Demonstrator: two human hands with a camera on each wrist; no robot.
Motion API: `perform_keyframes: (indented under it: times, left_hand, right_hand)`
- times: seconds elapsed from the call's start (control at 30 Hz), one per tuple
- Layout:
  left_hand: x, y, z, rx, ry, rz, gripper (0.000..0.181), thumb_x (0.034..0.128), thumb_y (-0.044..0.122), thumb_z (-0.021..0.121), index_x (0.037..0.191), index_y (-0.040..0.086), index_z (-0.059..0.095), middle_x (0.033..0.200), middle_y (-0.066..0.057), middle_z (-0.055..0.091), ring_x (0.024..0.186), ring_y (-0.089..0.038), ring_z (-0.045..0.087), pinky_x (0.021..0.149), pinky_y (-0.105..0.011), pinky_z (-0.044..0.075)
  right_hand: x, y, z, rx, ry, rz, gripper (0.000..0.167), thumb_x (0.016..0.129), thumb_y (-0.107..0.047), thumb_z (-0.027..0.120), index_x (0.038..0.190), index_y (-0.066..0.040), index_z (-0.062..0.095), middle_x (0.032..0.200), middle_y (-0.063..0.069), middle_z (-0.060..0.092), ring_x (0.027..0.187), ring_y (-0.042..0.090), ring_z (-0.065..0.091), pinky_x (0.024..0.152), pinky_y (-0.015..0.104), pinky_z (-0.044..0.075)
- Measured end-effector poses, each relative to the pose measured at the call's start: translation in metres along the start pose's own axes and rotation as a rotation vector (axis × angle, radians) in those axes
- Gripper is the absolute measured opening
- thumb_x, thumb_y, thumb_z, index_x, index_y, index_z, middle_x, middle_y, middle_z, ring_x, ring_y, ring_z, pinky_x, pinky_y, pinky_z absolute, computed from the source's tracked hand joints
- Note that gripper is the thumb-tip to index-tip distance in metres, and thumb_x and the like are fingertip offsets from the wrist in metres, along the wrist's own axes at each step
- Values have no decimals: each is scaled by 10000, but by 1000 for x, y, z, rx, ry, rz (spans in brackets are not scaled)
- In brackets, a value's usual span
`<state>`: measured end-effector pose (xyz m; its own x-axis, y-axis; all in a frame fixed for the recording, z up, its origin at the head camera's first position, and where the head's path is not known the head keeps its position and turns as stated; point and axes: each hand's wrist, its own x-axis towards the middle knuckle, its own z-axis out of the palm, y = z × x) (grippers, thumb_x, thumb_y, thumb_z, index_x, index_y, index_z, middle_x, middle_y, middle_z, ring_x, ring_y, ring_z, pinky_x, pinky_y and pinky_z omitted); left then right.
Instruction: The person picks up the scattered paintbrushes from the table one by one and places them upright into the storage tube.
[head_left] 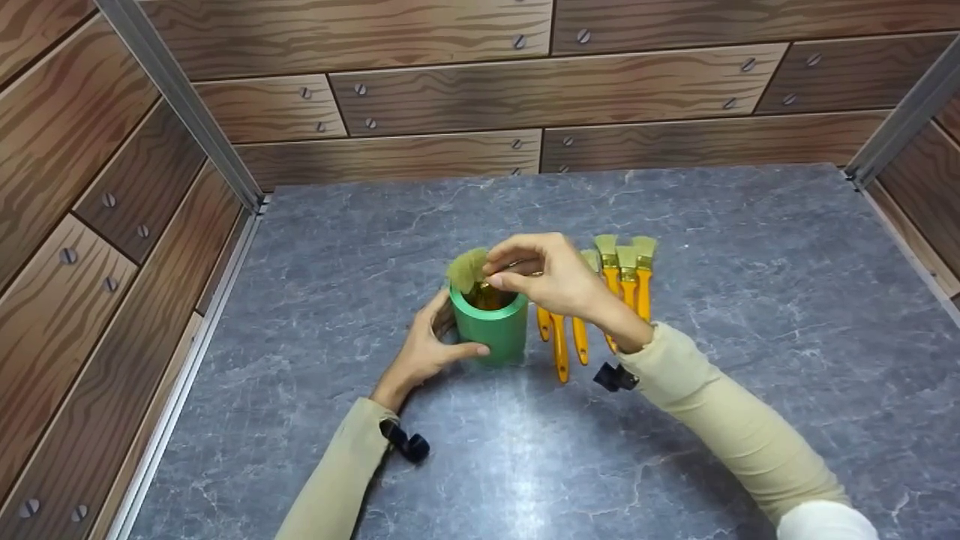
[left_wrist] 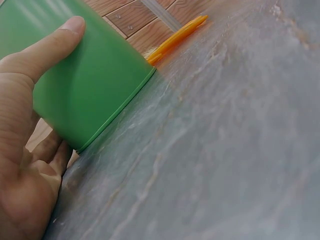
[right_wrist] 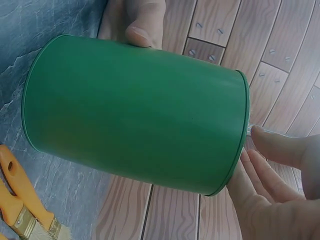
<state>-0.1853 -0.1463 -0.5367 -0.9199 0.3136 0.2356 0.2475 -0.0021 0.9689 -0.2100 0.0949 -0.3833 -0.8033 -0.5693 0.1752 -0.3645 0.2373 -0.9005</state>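
Note:
My left hand (head_left: 424,349) grips the side of a green can (head_left: 491,334), which stands upright on the table. In the left wrist view the thumb (left_wrist: 60,42) lies along the can's wall. Brush bristles (head_left: 466,271) stick out over the can's far left rim; how many brushes are inside is unclear. Over the can's mouth is my right hand (head_left: 562,277), with bent fingertips beside the bristles. The right wrist view shows a gap between thumb (right_wrist: 272,145) and fingers at the rim, with nothing visible between them. Part of the brush is hidden by this hand.
Several paintbrushes with orange handles (head_left: 560,352) and pale bristles (head_left: 643,247) lie right of the can, partly under my right forearm. A grey marbled table (head_left: 360,247) is bounded by wood-patterned walls (head_left: 450,97) at the back and sides.

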Motion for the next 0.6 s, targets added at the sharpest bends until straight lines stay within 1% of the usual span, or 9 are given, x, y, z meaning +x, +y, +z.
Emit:
perform_keyframes:
  times: [0.17, 0.27, 0.5, 0.6]
  left_hand:
    - [0, -1, 2, 1, -1, -9, 1056, 785, 139, 979, 1657, 247, 393, 1619, -8, 533, 1516, -223, 485, 1271, -451, 410]
    - [1, -1, 2, -4, -5, -7, 1061, 782, 138, 980, 1658, 250, 391, 1615, -5, 538, 1510, -222, 492, 1268, -436, 415]
    - [0, -1, 0, -3, 7, -6, 1072, 770, 120, 985, 1656, 249, 396, 1599, -8, 554, 1502, -229, 501, 1269, -438, 413]
    - [0, -2, 0, 10, 16, -14, 1073, 773, 112, 982, 1659, 242, 391, 1593, -8, 560, 1501, -228, 503, 1272, -447, 407]
  right_hand:
    - [-4, 0, -4, 8, 10, 1, 247, 1007, -97, 757, 1240, -15, 755, 1149, 124, 792, 1039, 256, 785, 915, 330, 659]
    - [-8, 0, -8, -3, 35, 8, 252, 1006, -110, 762, 1242, -23, 757, 1153, 114, 795, 1045, 245, 783, 925, 324, 654]
    - [-15, 0, -20, -30, 76, 16, 275, 996, -140, 782, 1243, -22, 763, 1152, 110, 797, 1011, 253, 789, 870, 318, 665]
    - [-18, 1, -26, -46, 90, 20, 258, 995, -155, 785, 1234, -56, 773, 1154, 102, 797, 1010, 242, 786, 884, 310, 658]
